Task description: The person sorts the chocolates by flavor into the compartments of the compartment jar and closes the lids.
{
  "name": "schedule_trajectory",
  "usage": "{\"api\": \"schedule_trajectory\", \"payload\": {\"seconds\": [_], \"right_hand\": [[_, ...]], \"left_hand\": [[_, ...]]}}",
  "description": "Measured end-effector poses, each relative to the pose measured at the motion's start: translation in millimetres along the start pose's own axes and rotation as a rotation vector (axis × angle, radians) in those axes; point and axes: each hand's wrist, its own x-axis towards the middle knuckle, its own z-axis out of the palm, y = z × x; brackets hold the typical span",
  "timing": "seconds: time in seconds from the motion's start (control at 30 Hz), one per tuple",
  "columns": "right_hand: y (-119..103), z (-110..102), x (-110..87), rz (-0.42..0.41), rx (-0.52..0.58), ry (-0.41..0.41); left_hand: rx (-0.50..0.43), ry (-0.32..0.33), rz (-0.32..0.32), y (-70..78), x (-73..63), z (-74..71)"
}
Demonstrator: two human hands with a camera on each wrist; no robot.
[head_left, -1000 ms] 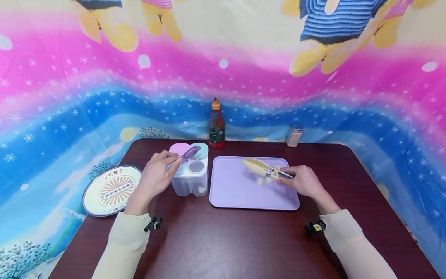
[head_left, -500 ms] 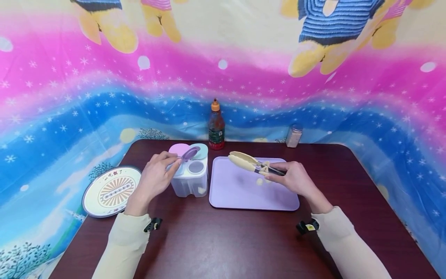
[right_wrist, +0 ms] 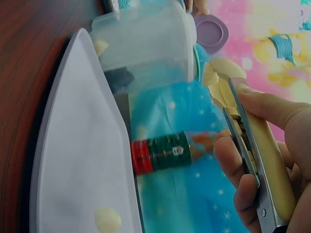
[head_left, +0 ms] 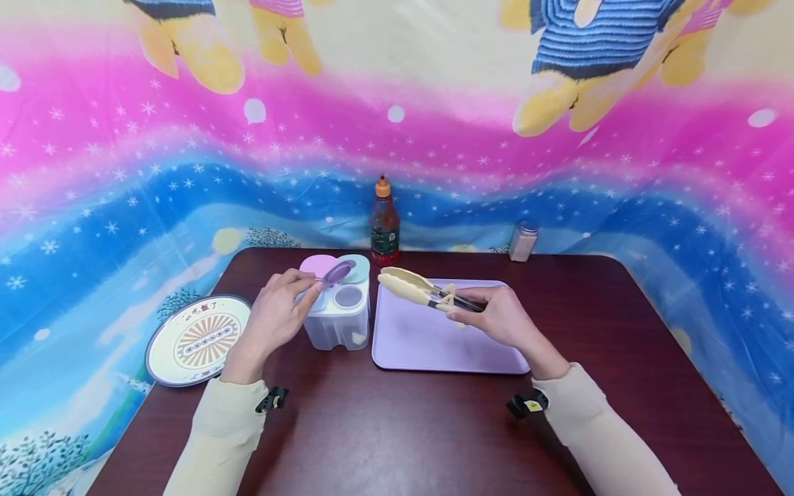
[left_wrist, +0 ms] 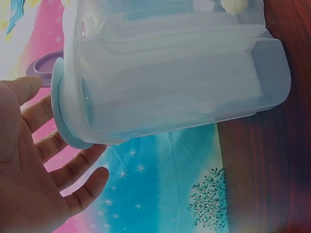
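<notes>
My left hand (head_left: 276, 310) pinches a raised purple flip lid (head_left: 338, 273) on a clear plastic storage box (head_left: 338, 327); its other fingers spread by the light-blue lid (left_wrist: 57, 97). The round opening (head_left: 349, 297) beneath the purple lid is uncovered. A pale piece (left_wrist: 234, 6) lies inside the box. In my right hand (head_left: 499, 313) are cream-headed kitchen tongs (head_left: 406, 284), held above the lilac tray's (head_left: 422, 351) left part, heads toward the box. Whether something sits between the tong heads I cannot tell. One pale round piece (right_wrist: 108, 220) lies on the tray.
A sauce bottle (head_left: 385, 231) with an orange cap stands behind the tray, near the back edge. A small shaker jar (head_left: 524, 241) is at the back right. At the left edge lies a patterned plate (head_left: 167, 344). Patterned cloth (head_left: 397, 151) hangs around the table.
My right hand has lifted the tongs and moved left toward the box. Two pale pieces were visible near the tongs earlier; one shows on the tray now. The left hand stays put.
</notes>
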Motion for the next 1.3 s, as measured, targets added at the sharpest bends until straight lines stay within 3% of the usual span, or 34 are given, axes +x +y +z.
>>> {"api": "schedule_trajectory", "payload": {"seconds": [0.7,1.3], "right_hand": [[-37.5,36.3,18.3,-0.006,0.050,-0.048],[-44.7,52.4,15.0,0.006,0.041,0.017]], "left_hand": [[0.018,-0.006,-0.001,-1.0,0.7,-0.5],[0.026,0.011,0.008,-1.7,0.1,0.7]]}}
